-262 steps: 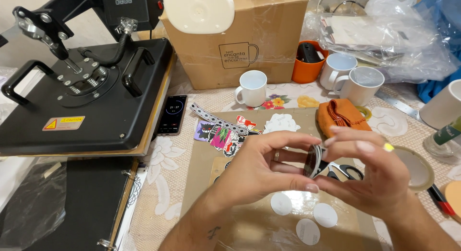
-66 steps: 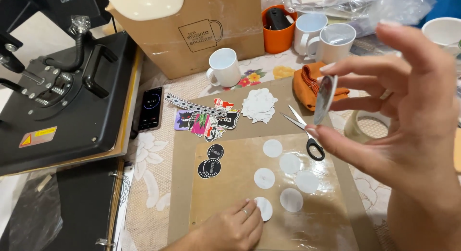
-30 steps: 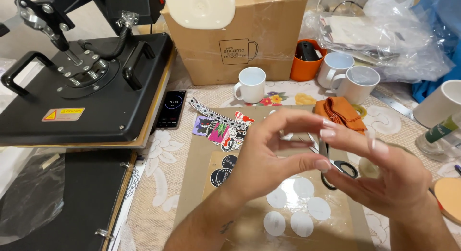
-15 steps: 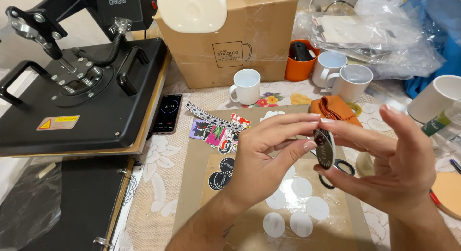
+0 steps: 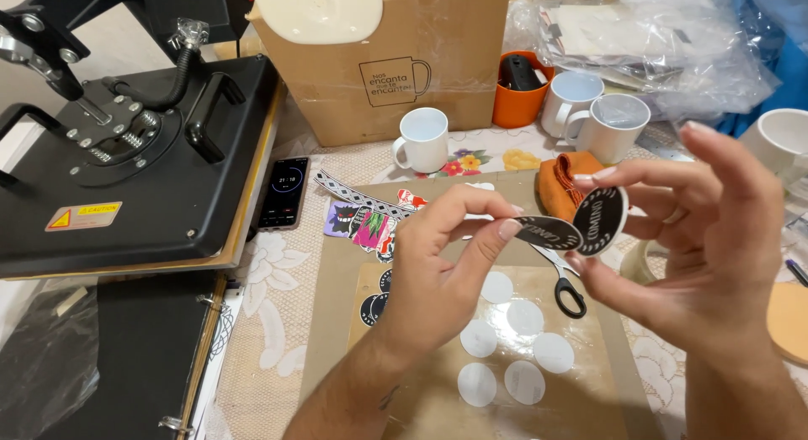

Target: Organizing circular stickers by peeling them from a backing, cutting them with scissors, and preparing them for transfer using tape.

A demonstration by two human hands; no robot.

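Both forearms bare, no sleeves in frame. Left hand (image 5: pixel 438 280): no rings or watch visible, nails short and plain. Small dark mark, likely a tattoo, on the inner left forearm just below the wrist; too small to read its shape. Right hand (image 5: pixel 707 263): thin pale ring on one finger, nails longer with a light glossy finish. No gloves, no wristbands.

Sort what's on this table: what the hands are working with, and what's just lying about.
In hand: left hand peeling a black round film off the black disc held by right hand; white discs.
Lying about: scissors, mugs, phone, heat press, box.
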